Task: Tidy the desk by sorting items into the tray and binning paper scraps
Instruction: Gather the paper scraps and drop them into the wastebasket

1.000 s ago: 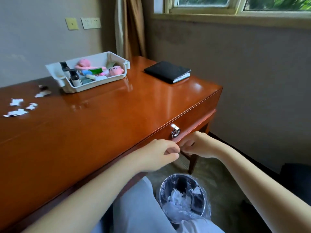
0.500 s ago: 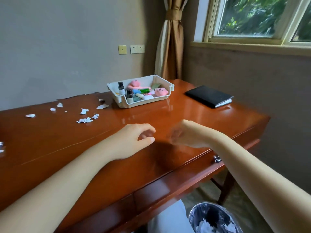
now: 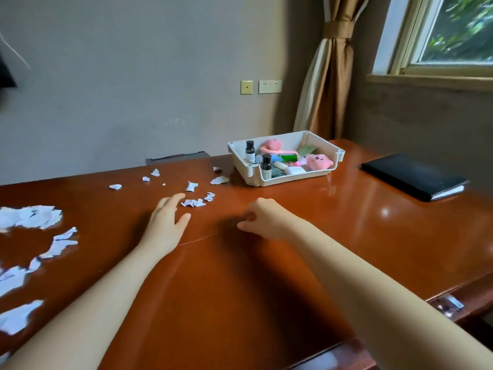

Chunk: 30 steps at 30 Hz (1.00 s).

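White paper scraps lie on the red-brown desk [image 3: 240, 276]: a small crumpled cluster [image 3: 194, 202] mid-desk, more near the tray, and bigger torn pieces [image 3: 32, 216] along the left edge. My left hand [image 3: 166, 222] hovers flat just short of the small cluster, fingers spread, holding nothing. My right hand [image 3: 262, 218] hangs over the desk to its right, fingers loosely curled with nothing in them. The white tray [image 3: 286, 178] at the back holds small dark-capped bottles, pink plush toys and a green tube.
A black notebook [image 3: 413, 176] lies at the desk's right end. A metal drawer handle [image 3: 448, 307] shows under the front edge. The wall, a tied curtain and a window are behind. The bin is out of view.
The view rose from the bin below the desk onto the desktop. Both hands came up from the drawer edge and moved forward over the desk toward the scraps.
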Available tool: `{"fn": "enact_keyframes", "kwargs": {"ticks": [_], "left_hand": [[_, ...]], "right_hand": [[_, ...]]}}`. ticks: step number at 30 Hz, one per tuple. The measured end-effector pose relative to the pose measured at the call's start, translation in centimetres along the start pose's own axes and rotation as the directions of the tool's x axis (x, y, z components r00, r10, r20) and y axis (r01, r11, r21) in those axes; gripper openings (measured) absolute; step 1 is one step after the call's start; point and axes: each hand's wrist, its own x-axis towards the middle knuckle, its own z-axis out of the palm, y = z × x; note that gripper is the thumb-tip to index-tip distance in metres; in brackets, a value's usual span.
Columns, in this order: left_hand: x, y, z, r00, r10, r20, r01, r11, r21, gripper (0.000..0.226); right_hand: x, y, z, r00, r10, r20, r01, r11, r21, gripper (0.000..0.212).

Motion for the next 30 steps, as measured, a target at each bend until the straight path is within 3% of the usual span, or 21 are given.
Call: {"fn": "enact_keyframes", "kwargs": {"ticks": [3, 11, 19, 26, 30], "left_hand": [[2.0, -1.0, 0.5, 1.0, -0.018, -0.012, 0.017, 1.0, -0.017, 0.052], [6.9, -2.1, 1.6, 0.995, 0.035, 0.098, -0.052, 0.982, 0.181, 0.071], [9.7, -3.2, 2.6, 0.972, 0.076, 0.222, -0.145, 0.938, 0.316, 0.052], [10.9, -3.4, 2.9, 0.98, 0.122, 0.156, -0.17, 0.925, 0.34, 0.037], [11.6, -3.6, 3.1, 0.986, 0.08, 0.146, -0.13, 0.918, 0.376, 0.047]], "right_hand": [[2.8, -0.8, 0.9, 0.998, -0.016, -0.066, 0.015, 1.0, -0.009, 0.031], [9.2, -3.1, 3.4, 0.964, 0.011, -0.264, 0.004, 0.998, 0.057, 0.032], [12.7, -2.5, 4.8, 0.936, -0.012, -0.351, 0.017, 1.0, 0.012, 0.024], [14.5, -1.7, 4.8, 0.907, 0.0, -0.422, 0.027, 0.998, 0.058, 0.009], [15.3, -1.2, 4.7, 0.9, -0.024, -0.435, 0.044, 0.998, 0.036, 0.011]]}}
